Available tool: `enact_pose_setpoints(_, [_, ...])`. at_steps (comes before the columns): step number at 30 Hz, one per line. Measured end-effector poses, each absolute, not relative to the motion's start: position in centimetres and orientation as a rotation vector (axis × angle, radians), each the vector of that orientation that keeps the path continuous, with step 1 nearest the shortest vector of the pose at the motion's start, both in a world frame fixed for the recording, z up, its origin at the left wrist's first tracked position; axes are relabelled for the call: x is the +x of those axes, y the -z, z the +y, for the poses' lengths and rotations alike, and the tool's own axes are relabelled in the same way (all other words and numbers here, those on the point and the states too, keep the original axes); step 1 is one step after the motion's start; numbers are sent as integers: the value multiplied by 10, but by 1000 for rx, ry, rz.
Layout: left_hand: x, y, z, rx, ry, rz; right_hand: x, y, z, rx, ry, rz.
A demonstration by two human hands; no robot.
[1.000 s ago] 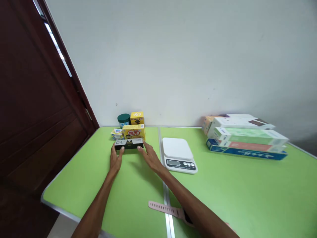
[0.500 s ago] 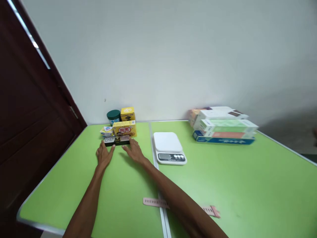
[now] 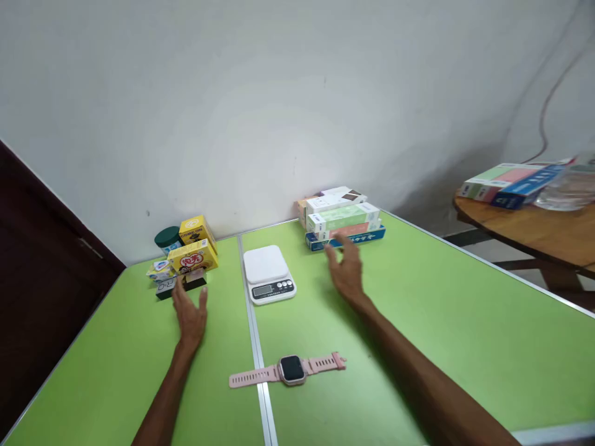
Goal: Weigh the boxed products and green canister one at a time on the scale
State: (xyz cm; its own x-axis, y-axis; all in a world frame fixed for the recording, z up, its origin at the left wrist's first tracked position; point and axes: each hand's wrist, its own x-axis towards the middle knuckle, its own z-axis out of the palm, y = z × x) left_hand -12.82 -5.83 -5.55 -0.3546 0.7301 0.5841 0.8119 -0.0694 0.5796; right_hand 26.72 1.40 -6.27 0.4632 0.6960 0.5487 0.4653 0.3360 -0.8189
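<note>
My left hand [image 3: 189,314] is open above the table, its fingers just in front of a black box [image 3: 195,282] with a white label; I cannot tell whether they touch it. Behind that box stand a yellow box [image 3: 193,255] with red lettering, a small yellow-and-white box [image 3: 160,271], a jar with a dark green lid [image 3: 168,236] and a taller yellow box [image 3: 197,228]. My right hand [image 3: 346,267] is open with nothing in it, near the front of a stack of flat boxes, where a green-and-white box [image 3: 344,217] lies over a blue box [image 3: 369,236].
A white kitchen scale [image 3: 266,266] sits between my hands. Nearer to me, a pink-strapped smartwatch [image 3: 292,368] lies across the seam of the green table [image 3: 204,384]. At right, a wooden table [image 3: 525,226] holds more boxes [image 3: 506,183] and a clear plastic container [image 3: 569,189].
My right hand has left the black box and moved right to the stacked boxes. My left hand has drawn back a little. The view has turned right, showing the wooden table and whole smartwatch.
</note>
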Motion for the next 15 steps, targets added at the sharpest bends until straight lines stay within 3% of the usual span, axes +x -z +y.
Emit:
enact_pose_setpoints(6, [15,52,-29,-2219,1501,-1877,376,88,63,-1505,-76,-756])
enact_pose_setpoints(15, [158,4,46,-2735,1247,-2063,391,83,109,-1379,-109,-906])
